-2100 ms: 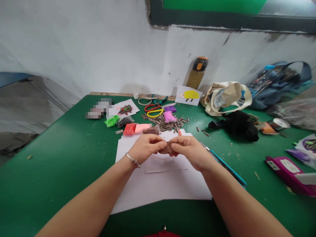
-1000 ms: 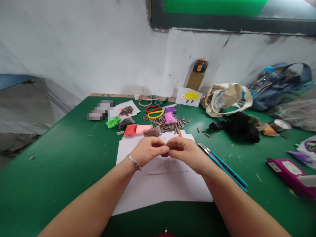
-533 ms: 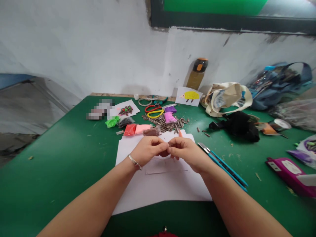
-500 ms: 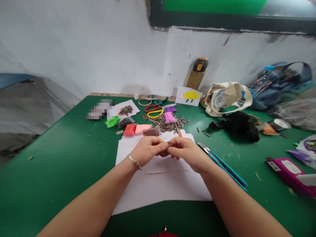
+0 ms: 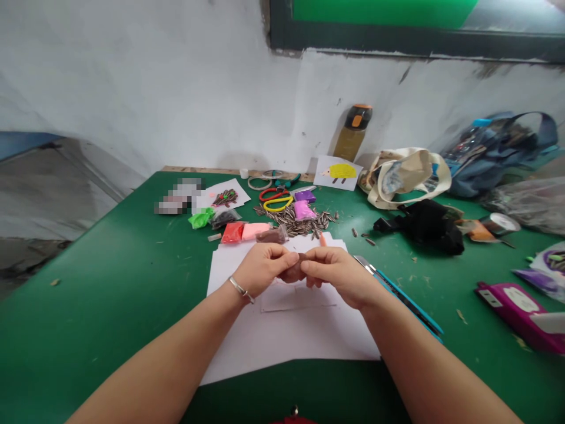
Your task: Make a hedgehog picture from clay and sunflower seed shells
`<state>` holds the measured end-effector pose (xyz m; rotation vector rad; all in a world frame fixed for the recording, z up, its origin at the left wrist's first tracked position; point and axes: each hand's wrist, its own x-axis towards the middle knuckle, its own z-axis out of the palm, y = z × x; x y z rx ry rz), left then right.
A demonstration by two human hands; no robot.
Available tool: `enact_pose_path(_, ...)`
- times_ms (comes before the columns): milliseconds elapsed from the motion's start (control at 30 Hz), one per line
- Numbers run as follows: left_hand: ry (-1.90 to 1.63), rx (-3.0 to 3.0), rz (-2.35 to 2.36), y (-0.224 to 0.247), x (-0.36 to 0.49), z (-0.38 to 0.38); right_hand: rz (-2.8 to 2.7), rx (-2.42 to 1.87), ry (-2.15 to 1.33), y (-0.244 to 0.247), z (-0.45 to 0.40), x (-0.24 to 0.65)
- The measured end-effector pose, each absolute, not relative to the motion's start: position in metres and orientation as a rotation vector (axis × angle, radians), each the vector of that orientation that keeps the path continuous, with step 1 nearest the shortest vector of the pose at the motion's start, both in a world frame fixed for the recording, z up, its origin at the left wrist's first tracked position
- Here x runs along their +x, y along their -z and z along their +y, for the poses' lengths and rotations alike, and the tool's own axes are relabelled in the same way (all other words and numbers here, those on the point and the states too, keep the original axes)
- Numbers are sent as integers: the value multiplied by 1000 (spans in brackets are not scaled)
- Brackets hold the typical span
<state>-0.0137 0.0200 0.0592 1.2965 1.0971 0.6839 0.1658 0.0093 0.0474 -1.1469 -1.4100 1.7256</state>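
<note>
Between my two hands is a lump of brown modelling clay [image 5: 293, 273], pinched from both sides. My left hand [image 5: 261, 268], with a silver bracelet at the wrist, has its thumb and fingers closed on the lump's left side. My right hand [image 5: 336, 271] grips the right side, its fingertips partly hidden behind the clay. Both hands are held over a small white sheet [image 5: 300, 299] with faint lines, which lies on larger white paper [image 5: 273, 338]. Just beyond them sits a packet of brown clay [image 5: 272, 235].
Red clay [image 5: 232, 232], pink clay and green clay packets lie behind my left hand. Sunflower seeds [image 5: 286, 222] are heaped near scissors [image 5: 278, 203]. A hedgehog picture [image 5: 339, 171] leans by a bottle [image 5: 352, 134]. Blue pens and a cutter [image 5: 401, 297] lie right, beside a magenta case [image 5: 516, 315].
The fingers have shifted slightly on the clay, and more of the brown lump shows between the hands. Everything else on the table stays in place.
</note>
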Motion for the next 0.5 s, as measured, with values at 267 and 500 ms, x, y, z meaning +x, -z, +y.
enact_pose_path(267,-556,1368,1029,-59,-15,18,-1395,-1194,-1670,-47,10,166)
enact_pose_path(500,-544,1327,1016,-59,-18,21,-1397,-1153,-1692,-51,10,168)
